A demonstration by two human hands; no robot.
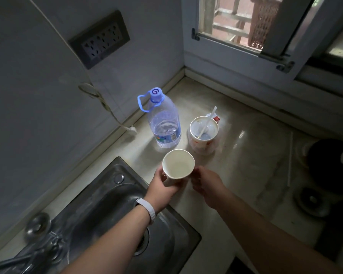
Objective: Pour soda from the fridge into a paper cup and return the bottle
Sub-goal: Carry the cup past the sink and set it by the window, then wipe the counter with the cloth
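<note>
Cup [178, 164] is being held in the air over the front of the worktop [246, 155], just right of the sink [107, 204], and the head view is looking straight into it: it is tilting its mouth up toward the camera, and it is looking empty and dry inside. The left hand [162, 187], which is wearing a white wristband [148, 209], is curling its fingers and thumb round the lower wall from the left and is carrying the weight. The right hand [205, 185] is sitting at the cup's right side with its fingers bent inward; they are reaching the wall or lying just beside it, and I cannot tell whether they are actually gripping. Two hands on so light a thing are probably steadying or checking it before it is set down for filling. Behind the cup, a clear bottle [163, 119] with a blue cap and carry loop is standing capped and upright near the wall, and a used tub [203, 133] with a white straw [207, 121] leaning in it is standing just beside that bottle, both well out of the way. That bottle is looking like water; no fridge is showing, so fetching the soda and pouring are likely both to come. A soft paper wall will be denting under a hard squeeze, so a light hold is suiting it.
</note>
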